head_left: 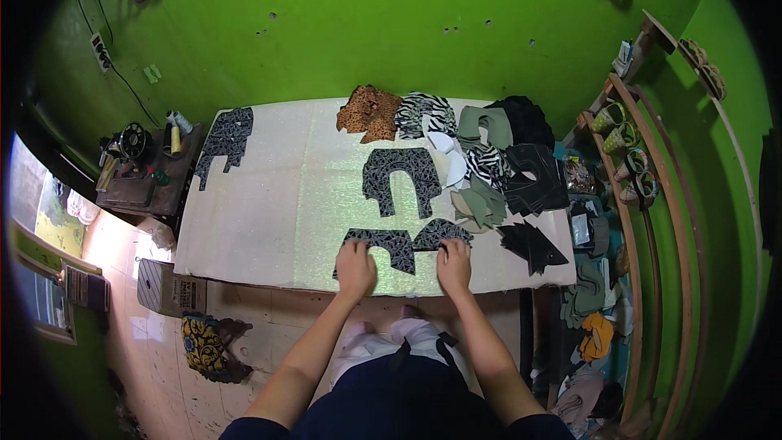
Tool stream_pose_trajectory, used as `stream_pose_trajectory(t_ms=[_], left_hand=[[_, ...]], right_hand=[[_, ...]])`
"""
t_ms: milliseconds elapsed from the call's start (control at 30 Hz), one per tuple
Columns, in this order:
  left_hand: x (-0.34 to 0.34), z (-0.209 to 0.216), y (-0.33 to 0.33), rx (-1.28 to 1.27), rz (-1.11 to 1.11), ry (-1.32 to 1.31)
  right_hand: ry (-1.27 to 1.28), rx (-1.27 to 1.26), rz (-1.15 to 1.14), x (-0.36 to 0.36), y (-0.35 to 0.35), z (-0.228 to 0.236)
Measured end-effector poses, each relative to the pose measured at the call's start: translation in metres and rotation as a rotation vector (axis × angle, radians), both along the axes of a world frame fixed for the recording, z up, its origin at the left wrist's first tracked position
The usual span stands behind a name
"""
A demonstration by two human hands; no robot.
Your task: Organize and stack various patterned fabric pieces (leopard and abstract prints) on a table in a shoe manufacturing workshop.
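Both hands lie flat, fingers spread, on one black-and-grey patterned cut piece (391,244) at the near edge of the shimmering sheet (277,204): the left hand (356,267) on its left leg, the right hand (454,265) on its right end. A second such piece (401,179) lies just beyond it. A third (226,143) sits at the sheet's far left corner, and one sewing machine (129,147) stands left of the sheet.

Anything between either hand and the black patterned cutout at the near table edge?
Nothing visible. The left hand and the right hand both rest flat on the black patterned cutout near the front edge of the table. The next patterned piece lies farther back, apart from it.
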State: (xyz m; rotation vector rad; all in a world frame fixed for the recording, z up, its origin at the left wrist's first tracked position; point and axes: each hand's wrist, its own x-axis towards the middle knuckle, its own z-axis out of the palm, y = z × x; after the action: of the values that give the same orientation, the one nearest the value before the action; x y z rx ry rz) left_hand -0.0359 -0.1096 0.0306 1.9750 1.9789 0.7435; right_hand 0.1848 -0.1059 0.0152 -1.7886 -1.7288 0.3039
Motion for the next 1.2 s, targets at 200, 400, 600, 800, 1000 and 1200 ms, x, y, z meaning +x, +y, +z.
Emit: stream_pose_trajectory(t_ms=[200, 400, 600, 800, 1000, 1200], left_hand=[[0.067, -0.001, 0.018, -0.044, -0.228, 0.03], [0.07, -0.015, 0.012, -0.109, -0.123, 0.111], [0.077, -0.01, 0.011, -0.113, -0.111, 0.198], [0.081, -0.008, 0.008, -0.103, -0.113, 0.24], [0.099, -0.003, 0.018, -0.073, -0.271, 0.066], [0.118, 0.002, 0.03, -0.226, -0.297, -0.108]], right_hand=[[-0.13, -0.097, 0.062, 0.045, 0.047, 0.0], [-0.084, -0.337, 0.171, 0.043, 0.047, 0.002], [0.193, -0.393, 0.15, 0.051, 0.045, -0.004], [0.148, -0.439, 0.149, 0.086, 0.052, 0.001], [0.01, -0.232, 0.17, 0.084, 0.04, 0.004], [0.119, 0.064, 0.012, 0.076, 0.026, -0.006]])
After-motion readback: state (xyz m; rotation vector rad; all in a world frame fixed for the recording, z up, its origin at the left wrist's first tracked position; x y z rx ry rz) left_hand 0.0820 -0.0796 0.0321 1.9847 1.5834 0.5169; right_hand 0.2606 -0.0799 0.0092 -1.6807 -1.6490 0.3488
